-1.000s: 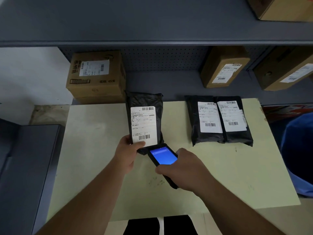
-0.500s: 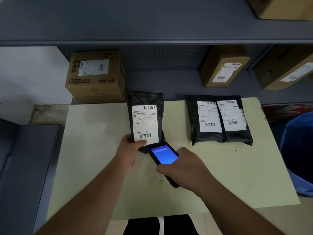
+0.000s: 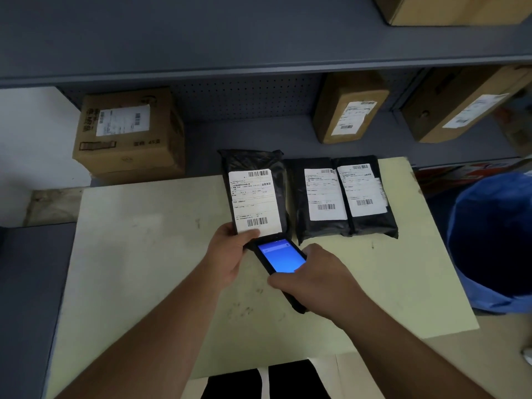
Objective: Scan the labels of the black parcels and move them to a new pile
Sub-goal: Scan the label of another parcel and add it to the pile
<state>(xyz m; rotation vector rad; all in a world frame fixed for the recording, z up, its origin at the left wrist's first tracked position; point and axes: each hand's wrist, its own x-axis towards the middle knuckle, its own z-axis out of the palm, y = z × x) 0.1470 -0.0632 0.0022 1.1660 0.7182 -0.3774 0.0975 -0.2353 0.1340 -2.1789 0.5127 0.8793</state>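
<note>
Left hand (image 3: 227,254) on parcel (image 3: 256,194), its lower edge behind scanner (image 3: 280,259)

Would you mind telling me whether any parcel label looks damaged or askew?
On the rightmost black parcel, the label looks wrinkled and lifted along its right edge. The other two labels lie flat.
</note>
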